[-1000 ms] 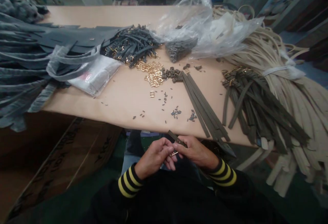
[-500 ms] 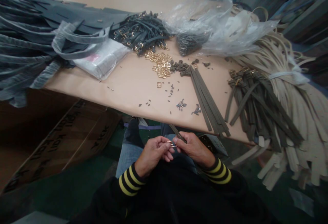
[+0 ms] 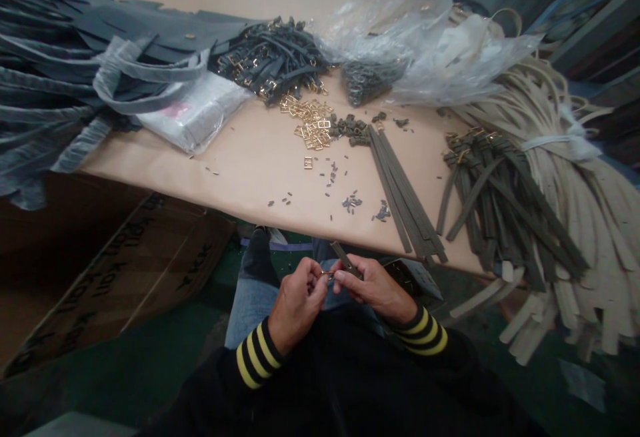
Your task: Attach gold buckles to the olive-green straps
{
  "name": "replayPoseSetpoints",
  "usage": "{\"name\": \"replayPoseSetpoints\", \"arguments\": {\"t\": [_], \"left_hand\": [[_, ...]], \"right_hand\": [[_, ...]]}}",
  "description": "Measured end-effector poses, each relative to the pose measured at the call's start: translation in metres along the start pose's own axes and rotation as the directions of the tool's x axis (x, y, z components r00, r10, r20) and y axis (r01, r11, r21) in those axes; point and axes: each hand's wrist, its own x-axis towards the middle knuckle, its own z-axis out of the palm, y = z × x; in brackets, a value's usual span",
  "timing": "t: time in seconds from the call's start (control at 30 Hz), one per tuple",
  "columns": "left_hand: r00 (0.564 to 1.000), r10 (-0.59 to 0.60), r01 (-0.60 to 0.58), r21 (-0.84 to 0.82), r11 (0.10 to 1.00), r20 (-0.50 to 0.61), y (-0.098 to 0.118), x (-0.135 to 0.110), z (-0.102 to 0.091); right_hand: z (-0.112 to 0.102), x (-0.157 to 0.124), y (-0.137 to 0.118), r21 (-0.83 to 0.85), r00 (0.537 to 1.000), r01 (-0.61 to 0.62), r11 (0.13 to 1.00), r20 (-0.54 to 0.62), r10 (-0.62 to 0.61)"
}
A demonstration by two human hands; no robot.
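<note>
My left hand pinches a small gold buckle above my lap, in front of the table edge. Close beside it, my right hand is closed on a dark olive strap, whose end sticks up past the fingers. The right fingertips also meet the buckle's near side. How strap and buckle join is hidden by the fingers. On the table lie a pile of gold buckles, olive strap loops and a row of long olive straps.
Small metal pieces are scattered near the table's front edge. Buckled dark straps form a heap behind. Finished-looking olive straps and beige strips hang over the right edge. A cardboard box stands low at left.
The buckle has turned from face-on to nearly edge-on. My left fingers have curled in and risen slightly around it. My right hand keeps the strap in almost the same place.
</note>
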Motion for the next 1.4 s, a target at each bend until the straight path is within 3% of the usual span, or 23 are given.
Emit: {"name": "replayPoseSetpoints", "arguments": {"t": [0.1, 0.23, 0.33, 0.5, 0.77, 0.9, 1.03, 1.2, 1.4], "left_hand": [[0.979, -0.142, 0.175, -0.254, 0.951, 0.146, 0.003, 0.003, 0.0], [0.922, -0.26, 0.363, -0.404, 0.839, 0.289, 0.009, 0.003, -0.003], [0.889, -0.317, 0.445, -0.456, 0.771, 0.33, 0.01, 0.003, -0.004], [0.87, -0.36, 0.493, -0.557, 0.669, 0.338, 0.005, 0.003, -0.001], [0.859, -0.426, 0.51, -0.53, 0.677, 0.283, -0.002, 0.002, 0.004], [0.834, -0.446, 0.55, -0.411, 0.727, 0.325, -0.003, 0.001, 0.004], [0.805, -0.435, 0.581, -0.389, 0.715, 0.403, -0.002, 0.001, 0.001], [0.855, -0.408, 0.519, -0.504, 0.691, 0.321, -0.002, 0.001, 0.004], [0.931, -0.33, 0.365, -0.371, 0.854, 0.156, -0.009, -0.002, 0.014]], "right_hand": [[-0.001, 0.002, 0.006, -0.025, 0.999, 0.019, 1.0, 0.033, -0.018], [-0.004, 0.005, 0.012, -0.017, 0.997, 0.028, 0.999, 0.068, -0.026], [-0.005, 0.006, 0.015, -0.002, 0.996, 0.024, 1.0, 0.085, -0.024], [-0.006, 0.006, 0.018, 0.062, 0.996, -0.004, 0.998, 0.087, -0.001], [-0.002, 0.005, 0.023, 0.076, 0.989, -0.056, 0.996, 0.139, 0.045], [-0.001, 0.007, 0.024, 0.012, 0.992, -0.007, 1.0, 0.13, 0.006], [-0.004, 0.006, 0.019, -0.004, 0.997, -0.017, 1.0, 0.071, 0.017], [-0.005, 0.003, 0.013, -0.028, 1.0, -0.005, 1.0, 0.024, 0.005], [0.003, 0.003, 0.009, -0.101, 0.999, 0.042, 0.994, 0.015, -0.04]]}}
